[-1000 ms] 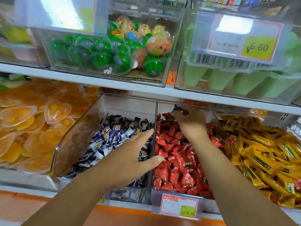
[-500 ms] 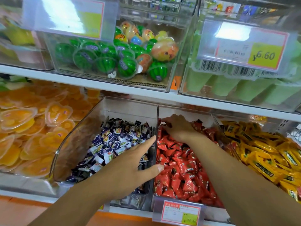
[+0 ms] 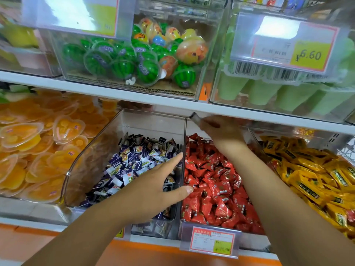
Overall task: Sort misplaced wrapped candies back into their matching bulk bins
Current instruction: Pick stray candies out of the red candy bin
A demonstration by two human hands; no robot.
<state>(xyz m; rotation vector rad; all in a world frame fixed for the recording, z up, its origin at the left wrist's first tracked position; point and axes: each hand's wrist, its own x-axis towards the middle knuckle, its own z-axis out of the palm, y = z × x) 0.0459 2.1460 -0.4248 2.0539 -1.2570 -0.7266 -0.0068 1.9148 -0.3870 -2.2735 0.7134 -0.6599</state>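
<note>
**Head view, lower shelf of bulk bins.** The right hand [image 3: 221,131], blurred at upper centre of the frame, is hovering over the back of the red-candy bin [image 3: 189,128], just under the white shelf edge [image 3: 172,106]. Its fingers are curling in and appear to be pinching a dark-wrapped candy [image 3: 194,115], which is sticking out at the hand's upper left; blur is hiding the exact grip.

The left hand [image 3: 149,189], at lower centre, is lying flat with fingers straight, holding nothing. Its thumb is reaching across the clear divider [image 3: 184,135] above the red candies [image 3: 211,189]. Its other fingers are lying over the purple-and-white candies [image 3: 134,160] in the purple-candy bin [image 3: 90,160], left of centre.

**Judged step:** carrying the stray piece leftward over the divider to the pile it seems to match.

Doing this well is calling for three things:
- a firm pinch on the wrapper's body rather than its twisted end;
- a path that is clearing both the shelf edge above and the divider below;
- a release well inside the left bin, so nothing is tumbling back.

The flat left hand should be leaving room for the drop.
</note>
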